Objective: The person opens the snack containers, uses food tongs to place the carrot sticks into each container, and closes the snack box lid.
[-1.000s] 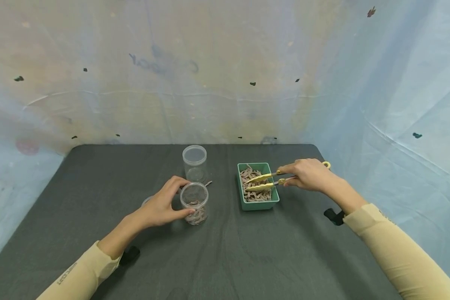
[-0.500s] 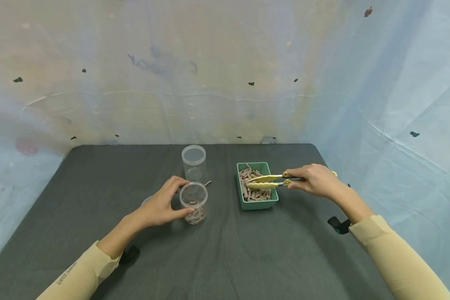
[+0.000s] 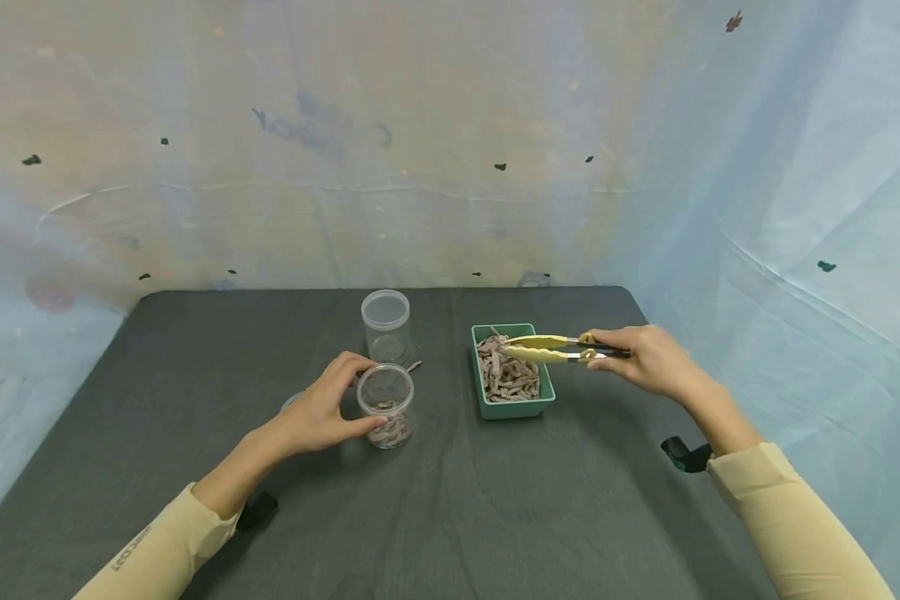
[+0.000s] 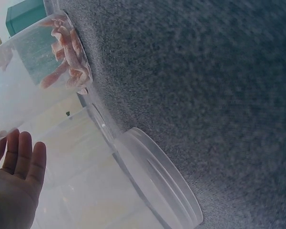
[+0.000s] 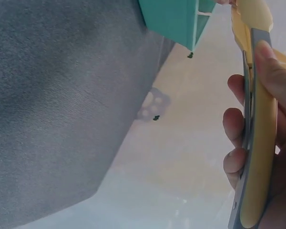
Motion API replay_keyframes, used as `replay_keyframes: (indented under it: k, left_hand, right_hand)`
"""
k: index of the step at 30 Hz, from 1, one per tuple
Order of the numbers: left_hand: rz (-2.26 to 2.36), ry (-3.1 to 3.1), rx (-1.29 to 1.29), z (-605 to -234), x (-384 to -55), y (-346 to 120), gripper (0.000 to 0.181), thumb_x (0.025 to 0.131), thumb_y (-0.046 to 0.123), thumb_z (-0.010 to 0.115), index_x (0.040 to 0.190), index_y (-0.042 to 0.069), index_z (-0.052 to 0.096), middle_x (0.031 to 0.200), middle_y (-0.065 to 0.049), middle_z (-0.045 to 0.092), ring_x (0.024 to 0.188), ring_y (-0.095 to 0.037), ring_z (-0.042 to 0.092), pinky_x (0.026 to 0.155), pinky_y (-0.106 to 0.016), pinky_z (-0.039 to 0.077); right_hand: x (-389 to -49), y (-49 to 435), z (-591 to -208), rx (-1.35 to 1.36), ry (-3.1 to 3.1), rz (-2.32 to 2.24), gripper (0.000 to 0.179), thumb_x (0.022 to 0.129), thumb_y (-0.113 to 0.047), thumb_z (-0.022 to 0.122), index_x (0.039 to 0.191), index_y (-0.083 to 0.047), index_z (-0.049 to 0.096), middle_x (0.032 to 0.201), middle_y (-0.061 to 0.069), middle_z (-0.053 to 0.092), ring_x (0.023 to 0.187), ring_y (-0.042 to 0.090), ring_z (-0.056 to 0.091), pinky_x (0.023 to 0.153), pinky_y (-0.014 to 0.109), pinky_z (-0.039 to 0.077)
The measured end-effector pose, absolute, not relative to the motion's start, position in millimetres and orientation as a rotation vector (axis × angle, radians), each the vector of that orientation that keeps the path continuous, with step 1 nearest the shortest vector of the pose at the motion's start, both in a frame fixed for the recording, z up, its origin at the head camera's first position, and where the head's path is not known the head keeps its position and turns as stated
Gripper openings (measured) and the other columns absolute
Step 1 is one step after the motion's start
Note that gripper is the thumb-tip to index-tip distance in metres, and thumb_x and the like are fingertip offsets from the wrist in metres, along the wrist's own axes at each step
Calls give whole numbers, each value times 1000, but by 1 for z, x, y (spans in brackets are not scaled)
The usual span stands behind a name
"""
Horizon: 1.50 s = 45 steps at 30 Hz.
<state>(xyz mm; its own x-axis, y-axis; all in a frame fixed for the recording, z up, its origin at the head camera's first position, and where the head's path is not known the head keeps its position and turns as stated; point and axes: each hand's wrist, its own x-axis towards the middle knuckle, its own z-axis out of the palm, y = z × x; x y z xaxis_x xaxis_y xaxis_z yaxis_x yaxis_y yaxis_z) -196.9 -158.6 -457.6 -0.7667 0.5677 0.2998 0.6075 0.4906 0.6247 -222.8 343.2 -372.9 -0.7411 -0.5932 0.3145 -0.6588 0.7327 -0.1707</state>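
Observation:
My left hand [image 3: 318,417] holds a clear plastic jar [image 3: 385,407] with thumb and fingers around its side. Brownish strips [image 4: 69,52] lie in the bottom of that jar, which has no lid on. My right hand [image 3: 648,358] grips yellow-tipped tongs [image 3: 537,341] by their handles. Over the green container [image 3: 513,410] their tips are drawn near each other, with some strip material apparently between them. More brownish strips [image 3: 510,383] fill the container. In the right wrist view the fingers wrap the tong handle [image 5: 263,138].
Behind the held jar stands a second clear jar [image 3: 387,321] with a lid on. One loose strip [image 3: 415,366] lies beside the jars. Partly hidden behind the left hand is a clear round lid [image 4: 157,176] on the dark table [image 3: 450,517]. Plastic sheeting [image 3: 420,167] surrounds the table.
The right hand has moved to the right, and the tongs have come up from the strips. The tongs' arms have drawn closer together. The left hand and its jar have stayed put.

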Motion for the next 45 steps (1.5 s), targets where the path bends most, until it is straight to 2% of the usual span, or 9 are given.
replay_keyframes:
  k: [11, 17, 24, 28, 31, 35, 38, 40, 45]
  left_hand:
    - [-1142, -2640, -1066, -457, -196, -160, 66, 90, 26, 85, 142, 11, 48, 134, -7, 50, 118, -28, 52, 96, -51, 49]
    - [-1134, -2635, -1064, -458, -197, -160, 67, 89, 26, 86, 141, 4, 49, 132, -6, 50, 117, -23, 51, 96, -51, 49]
    - [-1142, -2652, -1049, -456, -197, -160, 68, 89, 27, 85, 142, 5, 49, 133, -7, 50, 118, -23, 51, 97, -53, 49]
    - [-1148, -2653, -1051, -455, -196, -159, 67, 90, 28, 85, 142, 7, 48, 134, -6, 49, 118, -22, 50, 97, -53, 49]
    - [-1149, -2644, -1058, -457, -197, -159, 67, 90, 28, 85, 142, 8, 49, 133, -6, 49, 117, -22, 50, 96, -53, 49]
    - [-1146, -2641, -1062, -458, -198, -158, 67, 89, 29, 85, 141, 9, 49, 133, -6, 49, 117, -26, 51, 96, -51, 48]
    - [-1151, -2652, -1056, -458, -198, -157, 68, 89, 30, 85, 142, 9, 48, 133, -7, 49, 118, -30, 52, 97, -51, 47]
    - [-1154, -2662, -1049, -459, -198, -157, 69, 89, 31, 85, 142, 8, 48, 133, -7, 49, 118, -30, 52, 97, -51, 47]
    - [-1152, -2683, -1031, -459, -198, -158, 69, 89, 32, 85, 142, 9, 47, 134, -8, 49, 118, -24, 51, 98, -52, 48]
  right_hand:
    - [-225, 346, -366, 1000, -2620, 393, 50, 79, -16, 90, 126, -7, 76, 96, 6, 78, 64, 3, 53, 55, 27, 44]
    - [-225, 343, -361, 1027, -2576, 426, 47, 83, -26, 86, 126, -7, 76, 93, 5, 77, 64, 3, 53, 54, 26, 44]
    - [-227, 328, -349, 1057, -2510, 465, 51, 76, -12, 91, 124, -6, 76, 90, 5, 76, 63, 3, 51, 53, 25, 42]
    - [-227, 315, -342, 1116, -2451, 506, 45, 89, -34, 79, 126, -8, 76, 86, 2, 73, 62, 3, 46, 52, 25, 39]
    - [-228, 305, -339, 1162, -2410, 539, 52, 95, -49, 66, 126, -9, 76, 86, 2, 73, 63, 4, 46, 52, 25, 39]
    - [-230, 290, -335, 1204, -2396, 571, 43, 89, -28, 82, 127, -9, 75, 89, 1, 74, 65, 4, 47, 53, 25, 40]
    - [-231, 279, -333, 1240, -2385, 585, 50, 79, -11, 89, 127, -9, 75, 94, 1, 75, 65, 4, 48, 54, 25, 41]
    - [-232, 272, -332, 1271, -2371, 584, 49, 81, -13, 88, 127, -9, 75, 94, 0, 75, 65, 5, 48, 55, 26, 41]
    - [-234, 254, -334, 1338, -2334, 572, 45, 91, -34, 78, 127, -8, 74, 96, 2, 75, 65, 7, 50, 55, 28, 41]
